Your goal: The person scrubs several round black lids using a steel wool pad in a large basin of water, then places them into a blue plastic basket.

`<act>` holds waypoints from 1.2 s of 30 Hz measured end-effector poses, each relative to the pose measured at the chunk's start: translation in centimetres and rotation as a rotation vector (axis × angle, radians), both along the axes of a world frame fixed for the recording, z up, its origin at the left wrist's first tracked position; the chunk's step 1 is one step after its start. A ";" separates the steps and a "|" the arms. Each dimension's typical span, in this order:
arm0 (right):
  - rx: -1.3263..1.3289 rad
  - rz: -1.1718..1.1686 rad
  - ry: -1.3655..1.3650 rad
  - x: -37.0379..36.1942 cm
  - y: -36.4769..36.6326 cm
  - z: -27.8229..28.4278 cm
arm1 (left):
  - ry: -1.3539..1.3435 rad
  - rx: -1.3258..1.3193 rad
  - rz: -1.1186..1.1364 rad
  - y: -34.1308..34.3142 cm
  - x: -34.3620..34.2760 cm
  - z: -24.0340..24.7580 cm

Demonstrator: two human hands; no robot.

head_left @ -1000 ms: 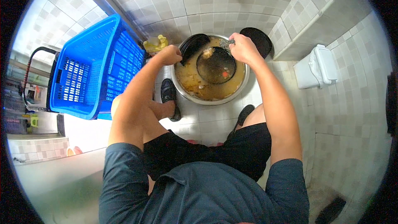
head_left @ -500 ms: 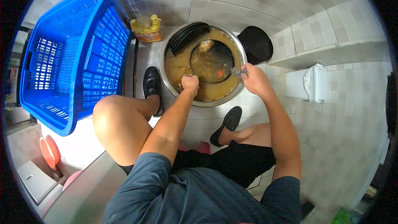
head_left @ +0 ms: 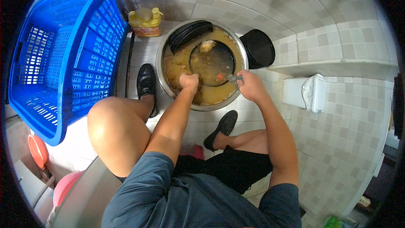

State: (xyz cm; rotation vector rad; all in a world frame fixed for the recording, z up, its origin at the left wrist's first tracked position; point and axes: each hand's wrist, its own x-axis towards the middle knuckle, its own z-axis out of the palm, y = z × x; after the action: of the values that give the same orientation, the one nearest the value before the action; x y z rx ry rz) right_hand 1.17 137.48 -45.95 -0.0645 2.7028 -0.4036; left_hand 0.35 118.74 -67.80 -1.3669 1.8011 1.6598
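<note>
A wide metal basin (head_left: 159, 68) of murky brown water stands on the floor in front of me. A round black plate (head_left: 231, 53) lies in the water, its lower part clouded over. My left hand (head_left: 189, 82) is closed at the plate's near left rim, fingertips hidden by the water. In my right hand (head_left: 249, 85) is a grey steel wool scrubber (head_left: 234, 78), held over the right side of the basin. Several black plates (head_left: 190, 36) lean together at the basin's far left. Food scraps and an orange-red bit (head_left: 220, 77) float about.
A tall blue plastic basket (head_left: 67, 84) stands at the left. Behind the basin are a yellow pump bottle (head_left: 145, 24) and round black dishes (head_left: 259, 48) against the tiled wall. A white bin (head_left: 295, 92) with a bag stands at the right. My shoes flank the basin.
My right hand has moved the scrubber inward from the basin's right rim, over the water. The left hand stays at the plate's rim. The whole view has shifted slightly.
</note>
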 end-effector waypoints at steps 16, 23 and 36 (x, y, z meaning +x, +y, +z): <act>-0.093 0.046 0.067 -1.1 -1.6 -0.9 | 0.142 -0.278 -0.016 -1.5 0.9 -0.2; 0.002 0.024 0.027 -1.2 -1.7 -1.5 | 0.314 -0.502 -0.149 -1.1 1.0 2.6; -0.109 -0.068 0.054 -4.4 0.3 -7.9 | 0.339 -0.449 -0.145 -1.3 1.0 0.5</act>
State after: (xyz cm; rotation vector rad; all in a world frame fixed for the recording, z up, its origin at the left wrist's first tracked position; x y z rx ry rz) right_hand -3.18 137.78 -53.90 -0.0138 2.7398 -0.5769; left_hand 1.37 117.42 -67.34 -1.1206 2.5235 1.5396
